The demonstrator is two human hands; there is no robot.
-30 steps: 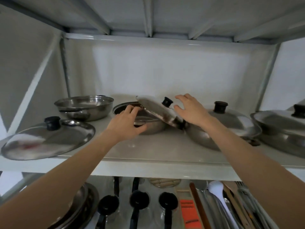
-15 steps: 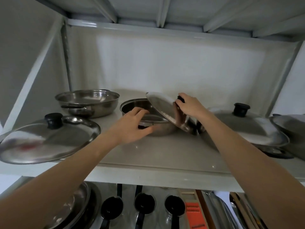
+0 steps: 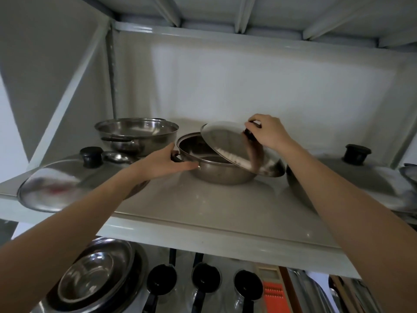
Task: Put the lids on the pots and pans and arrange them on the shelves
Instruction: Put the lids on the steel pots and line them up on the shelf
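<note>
Your right hand (image 3: 268,132) pinches the black knob (image 3: 250,133) of one steel lid (image 3: 232,147), held tilted above the open steel pot (image 3: 216,170) in the middle of the upper shelf (image 3: 203,206); the lid's lower right edge dips to the pot's far rim, though you cannot tell whether it touches. Your left hand (image 3: 164,164) grips the pot's dark side handle (image 3: 175,157), thumb along the rim. Count two open vessels on this shelf: that pot and a wider steel pan (image 3: 136,135) behind it to the left. Count three lids with black knobs: the one you hold, a large one (image 3: 74,184) lying at the front left and overhanging the shelf edge, and one (image 3: 361,175) sitting on a wok (image 3: 297,188) at the right, its right side blurred and cut off. A further metal edge at the far right is too cropped to name. Below the shelf, stacked steel bowls (image 3: 94,276) sit at the left, three black ladle-like heads (image 3: 205,279) hang in a row, and an orange slicer (image 3: 276,297) stands beside long utensils (image 3: 316,294) that are blurred and cut by the frame.
</note>
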